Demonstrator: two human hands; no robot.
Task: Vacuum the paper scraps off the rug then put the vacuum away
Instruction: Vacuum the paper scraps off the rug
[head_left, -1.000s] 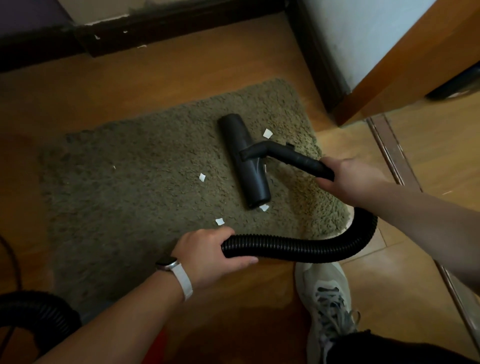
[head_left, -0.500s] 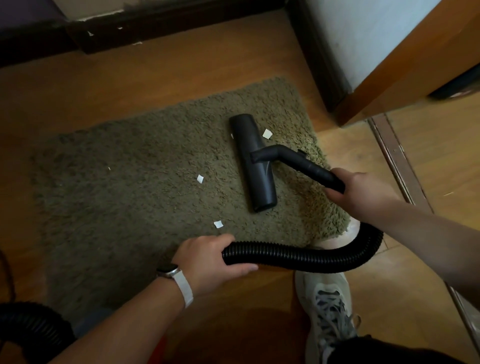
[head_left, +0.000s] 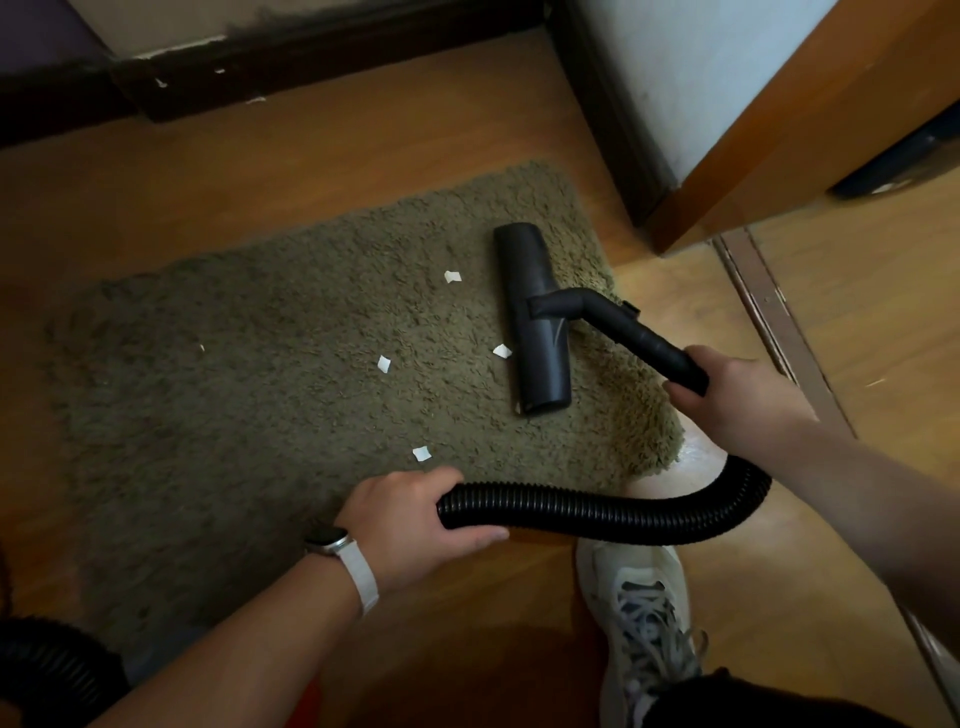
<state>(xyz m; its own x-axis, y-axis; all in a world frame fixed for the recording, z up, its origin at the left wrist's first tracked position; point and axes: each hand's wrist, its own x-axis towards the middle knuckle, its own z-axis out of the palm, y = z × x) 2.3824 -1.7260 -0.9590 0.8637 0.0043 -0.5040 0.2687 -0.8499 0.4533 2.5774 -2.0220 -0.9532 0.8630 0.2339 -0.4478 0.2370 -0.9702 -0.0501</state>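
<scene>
Gripping the wand (head_left: 649, 343) w/ my right hand (head_left: 737, 400), left hand (head_left: 415, 514) closed round the hose (head_left: 597, 514). Nozzle head (head_left: 535, 322) is lying on the rug's (head_left: 234, 415) right side; scraps (head_left: 383, 364) are sitting to its left. I'm aiming for slow, flat passes leftward, hose kept slack.

**Floor, rug and what lies on them**

Under me is a wooden floor (head_left: 363, 140) with an olive shag rug (head_left: 234, 415) lying on it. My vacuum's floor head (head_left: 535, 317) rests flat near the rug's right edge. White paper scraps (head_left: 383, 364) are scattered across the rug's middle. My shoe (head_left: 639, 613) stands on the floor beside the rug's near right corner.
</scene>
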